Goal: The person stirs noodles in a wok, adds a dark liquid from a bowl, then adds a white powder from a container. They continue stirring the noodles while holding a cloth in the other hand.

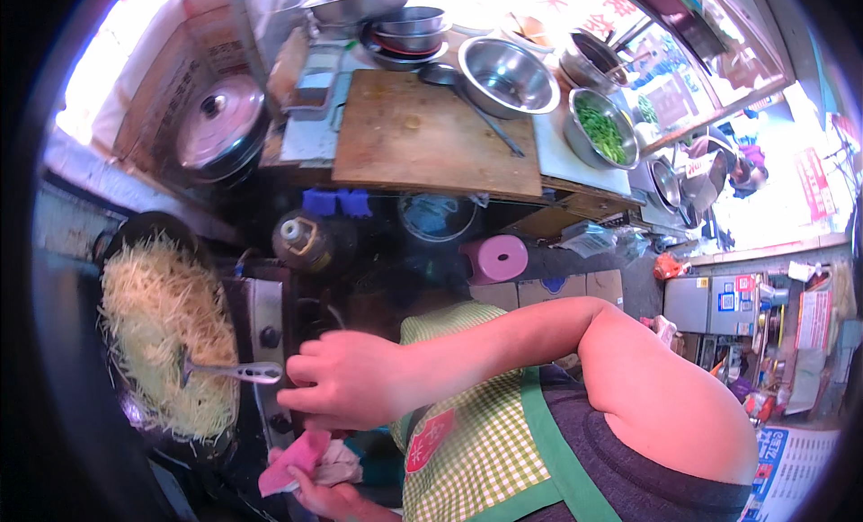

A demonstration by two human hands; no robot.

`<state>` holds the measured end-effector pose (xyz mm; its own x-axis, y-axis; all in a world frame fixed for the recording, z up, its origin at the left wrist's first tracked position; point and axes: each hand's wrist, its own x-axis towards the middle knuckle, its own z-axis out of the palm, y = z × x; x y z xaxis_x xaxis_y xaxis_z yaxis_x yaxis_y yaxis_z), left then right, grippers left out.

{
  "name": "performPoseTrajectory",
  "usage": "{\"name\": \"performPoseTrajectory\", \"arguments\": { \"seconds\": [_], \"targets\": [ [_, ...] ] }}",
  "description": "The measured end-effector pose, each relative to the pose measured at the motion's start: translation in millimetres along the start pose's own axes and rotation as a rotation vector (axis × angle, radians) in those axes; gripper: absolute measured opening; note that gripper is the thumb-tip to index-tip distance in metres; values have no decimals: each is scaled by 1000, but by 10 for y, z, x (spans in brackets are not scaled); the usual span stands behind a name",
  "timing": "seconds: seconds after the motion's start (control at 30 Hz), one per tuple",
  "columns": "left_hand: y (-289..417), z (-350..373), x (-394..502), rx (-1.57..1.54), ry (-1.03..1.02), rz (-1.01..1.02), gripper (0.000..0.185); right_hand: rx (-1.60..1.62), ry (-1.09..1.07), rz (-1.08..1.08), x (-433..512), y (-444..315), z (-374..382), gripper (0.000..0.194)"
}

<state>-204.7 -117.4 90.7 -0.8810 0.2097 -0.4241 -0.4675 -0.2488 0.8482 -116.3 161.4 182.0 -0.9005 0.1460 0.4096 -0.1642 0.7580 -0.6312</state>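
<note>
My right hand point(350, 380) is above the stove front with its fingers loosely curled and apart, and I see nothing held in it. Its fingertips come close to the slotted metal handle of a cooking utensil point(246, 371); whether they touch cannot be told. The utensil's head is buried in pale shredded vegetable, perhaps potato point(168, 320), heaped in a dark wok point(158, 228). Lower down, my left hand point(320, 496) grips a pink and whitish cloth point(296, 461). My right forearm crosses over a green checked apron point(485, 448).
A wooden board point(411, 137) carries a ladle point(485, 117) and part of a steel basin point(509, 77). Chopped greens fill a steel bowl point(600, 127). A large bottle point(303, 242) stands near the stove knobs point(270, 336). A pink stool point(502, 257) and a lidded pot point(222, 127) are farther off.
</note>
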Motion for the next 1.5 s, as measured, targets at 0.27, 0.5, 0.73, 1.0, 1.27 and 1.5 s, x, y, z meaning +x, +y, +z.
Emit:
{"name": "performPoseTrajectory", "arguments": {
  "seconds": [0.27, 0.5, 0.73, 1.0, 1.27, 1.5],
  "targets": [
    [-1006, 2927, -1044, -120, -720, -398, 47, 734, -109, 377, -1326, 892, -1580, 47],
    [-1547, 3819, -1292, 256, -808, -296, 36, -815, 217, 597, -3047, 2256, -3150, 52],
    [-1508, 4005, -646, 343, -501, -264, 26, -718, 260, 589, -3327, 2276, -3111, 34],
    [-1539, 4557, 658, 328, -399, -239, 27, -399, 230, 842, -3777, 1762, -2406, 20],
    [-1674, 5361, 2951, 626, -138, -71, 56, -414, 111, 1022, -3690, 1406, -2104, 19],
    [-1826, 5648, 3562, 846, -153, -120, 43, -383, -1, 1114, -3741, 1199, -2037, 19]
  ]
}}
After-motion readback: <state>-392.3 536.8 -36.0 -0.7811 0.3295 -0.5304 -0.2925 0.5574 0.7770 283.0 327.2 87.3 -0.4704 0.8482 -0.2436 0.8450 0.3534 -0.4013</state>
